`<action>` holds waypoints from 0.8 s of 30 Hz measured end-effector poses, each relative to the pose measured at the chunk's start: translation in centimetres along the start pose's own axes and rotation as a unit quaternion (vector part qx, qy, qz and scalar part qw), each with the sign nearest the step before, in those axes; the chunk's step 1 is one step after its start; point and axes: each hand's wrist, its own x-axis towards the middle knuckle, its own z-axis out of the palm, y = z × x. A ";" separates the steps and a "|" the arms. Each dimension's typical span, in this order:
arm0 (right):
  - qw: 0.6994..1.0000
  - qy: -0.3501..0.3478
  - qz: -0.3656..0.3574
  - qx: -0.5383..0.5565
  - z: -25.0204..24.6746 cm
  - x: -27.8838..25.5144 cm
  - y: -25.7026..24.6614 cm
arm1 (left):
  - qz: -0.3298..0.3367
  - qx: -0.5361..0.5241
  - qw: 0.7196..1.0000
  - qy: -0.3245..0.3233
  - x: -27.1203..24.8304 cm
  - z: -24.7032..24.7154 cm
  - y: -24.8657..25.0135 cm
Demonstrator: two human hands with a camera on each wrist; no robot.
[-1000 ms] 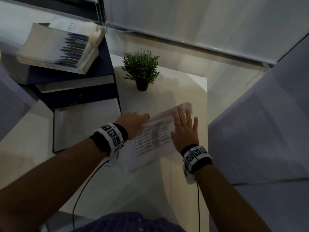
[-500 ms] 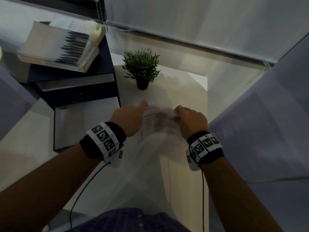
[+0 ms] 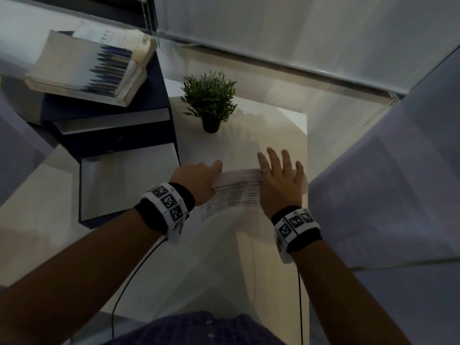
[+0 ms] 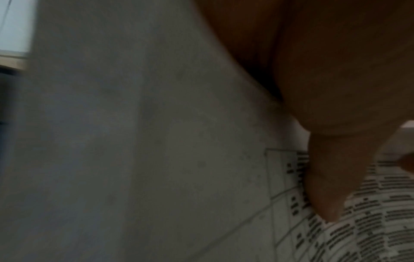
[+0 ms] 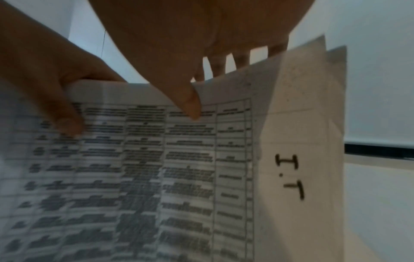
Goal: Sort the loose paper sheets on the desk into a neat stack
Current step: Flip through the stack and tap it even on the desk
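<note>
A bundle of printed paper sheets [image 3: 234, 192] stands tilted on the white desk [image 3: 273, 270], its top edge between my hands. My left hand [image 3: 199, 180] grips the top left corner with curled fingers, and the right wrist view shows this left hand [image 5: 44, 85] too. My right hand [image 3: 281, 185] holds the top right part, fingers spread straight behind the sheets. In the right wrist view its thumb [image 5: 190, 106] presses on the front of the sheets [image 5: 179, 177]. A sheet marked "I.T" [image 5: 291, 177] sticks out to the right, its edges staggered. The left wrist view shows table print [image 4: 369, 221] under a finger [image 4: 331, 177].
A small potted plant [image 3: 210, 103] stands on the desk just beyond the sheets. To the left is a dark blue drawer unit [image 3: 112, 135] with a thick pile of papers [image 3: 87, 68] on top. The desk's right edge [image 3: 307, 145] runs close by my right hand.
The sheets lay flat under both hands a second ago. They were then lifted in both hands, and now stand on the desk with my right fingers spread behind them.
</note>
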 end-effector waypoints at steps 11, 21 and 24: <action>0.996 0.013 0.082 -0.011 1.1 -1.5 0.7 | 0.006 0.016 1.000 -0.002 0.1 -0.1 0.1; 0.998 -0.003 0.057 0.002 0.4 -0.5 2.1 | 0.033 0.007 0.999 0.002 0.5 -0.1 1.0; 1.000 -0.017 0.015 0.003 1.0 -0.5 1.5 | 0.031 0.013 0.999 0.007 0.7 -0.2 1.3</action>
